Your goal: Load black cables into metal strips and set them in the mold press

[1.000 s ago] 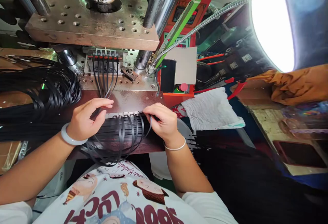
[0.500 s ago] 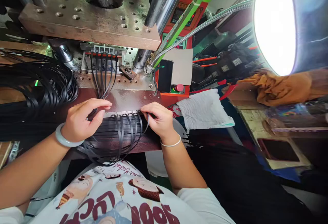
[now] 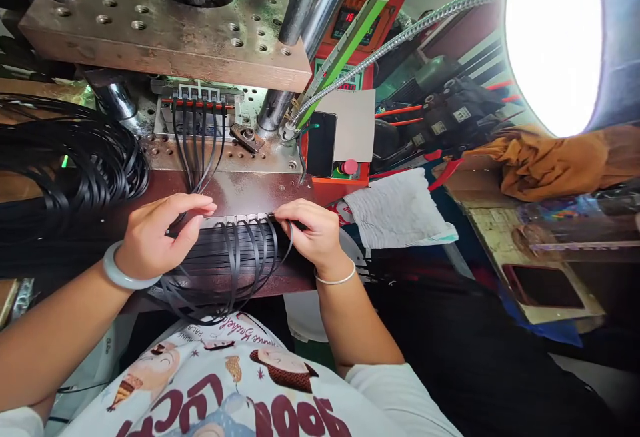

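The right hand is at the right end of the metal strip, with thumb and forefinger closed together on one black cable. The left hand is at the left end of the strip; its thumb and forefinger stand a little apart, with nothing seen between them. Its other fingers are hidden, so I cannot tell if they touch the strip.

To handle this cable well, I think, the pinch should stay close to its end, so that the end does not twist. The loop should hang loose, because a pull could disturb the neighbour cables, which come from the strip side by side and curve toward the person. A light hold on the left end would probably keep the strip from sliding.

The strip lies on a dark red table, which looks shiny just behind it. Farther behind the strip stands a heavy press, and more cables run into it. Left of the strip is a big cable heap. To its right are a grey cloth and, higher, a bright lamp.
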Available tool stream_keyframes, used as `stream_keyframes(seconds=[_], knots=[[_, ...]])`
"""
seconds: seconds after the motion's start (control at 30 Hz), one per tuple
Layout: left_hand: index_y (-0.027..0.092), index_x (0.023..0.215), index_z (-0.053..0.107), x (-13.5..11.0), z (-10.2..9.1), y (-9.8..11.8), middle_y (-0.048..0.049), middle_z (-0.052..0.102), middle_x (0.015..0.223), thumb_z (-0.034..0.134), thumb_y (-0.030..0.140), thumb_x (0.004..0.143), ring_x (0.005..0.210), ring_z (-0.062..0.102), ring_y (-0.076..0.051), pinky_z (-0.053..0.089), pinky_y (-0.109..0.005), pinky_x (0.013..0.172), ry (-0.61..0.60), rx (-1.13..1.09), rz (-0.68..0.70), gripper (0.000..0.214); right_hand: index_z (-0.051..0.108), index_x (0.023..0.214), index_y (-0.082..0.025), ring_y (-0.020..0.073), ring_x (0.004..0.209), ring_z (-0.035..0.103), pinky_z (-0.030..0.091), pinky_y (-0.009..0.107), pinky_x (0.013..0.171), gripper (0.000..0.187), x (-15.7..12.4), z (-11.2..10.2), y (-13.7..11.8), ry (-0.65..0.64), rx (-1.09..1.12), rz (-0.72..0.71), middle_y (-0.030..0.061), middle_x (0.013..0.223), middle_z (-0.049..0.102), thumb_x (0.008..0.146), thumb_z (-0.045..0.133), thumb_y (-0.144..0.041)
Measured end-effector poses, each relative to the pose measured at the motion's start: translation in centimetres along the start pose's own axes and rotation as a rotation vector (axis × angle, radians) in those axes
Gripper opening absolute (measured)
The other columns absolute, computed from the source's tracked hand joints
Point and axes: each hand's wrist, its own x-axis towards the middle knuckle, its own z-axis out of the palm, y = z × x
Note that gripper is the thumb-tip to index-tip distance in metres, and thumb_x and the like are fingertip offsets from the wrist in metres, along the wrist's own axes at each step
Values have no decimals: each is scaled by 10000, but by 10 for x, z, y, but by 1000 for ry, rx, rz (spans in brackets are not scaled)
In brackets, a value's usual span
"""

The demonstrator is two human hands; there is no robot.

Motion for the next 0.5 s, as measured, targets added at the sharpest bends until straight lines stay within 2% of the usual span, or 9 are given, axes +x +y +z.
stream_keyframes(seconds=[0.23, 0.33, 0.4, 0.5], knots=[[285, 1212, 583, 0, 3, -2, 0, 737, 987, 582, 119, 860, 838, 703, -152, 581, -285, 834, -22, 39, -43, 389, 684, 787, -207, 153, 701, 656, 535, 302, 667, 206, 0, 4, 2, -51, -37, 37, 33, 741, 713, 831, 517, -94], [263, 1185, 598, -3, 2, 7, -6, 735, 988, 595, 95, 845, 854, 701, -144, 572, -270, 862, 1, 30, -27, 379, 671, 806, -201, 154, 719, 649, 532, 300, 692, 206, -4, 2, -2, -78, -61, 3, 39, 766, 712, 836, 508, -78], [239, 1173, 601, -5, -5, 15, -14, 731, 986, 597, 92, 849, 854, 700, -135, 574, -246, 852, 20, -29, -67, 356, 653, 859, -194, 159, 758, 644, 533, 303, 717, 180, -5, -6, -5, -143, -63, 16, 51, 810, 703, 845, 510, -87], [205, 1221, 586, 7, -23, 6, -45, 716, 1074, 549, 126, 889, 925, 699, -152, 578, -247, 864, -150, -50, -129, 343, 602, 1005, -184, 164, 801, 627, 538, 299, 717, 166, 10, -20, 2, -228, -57, 98, 69, 905, 661, 856, 541, -143]])
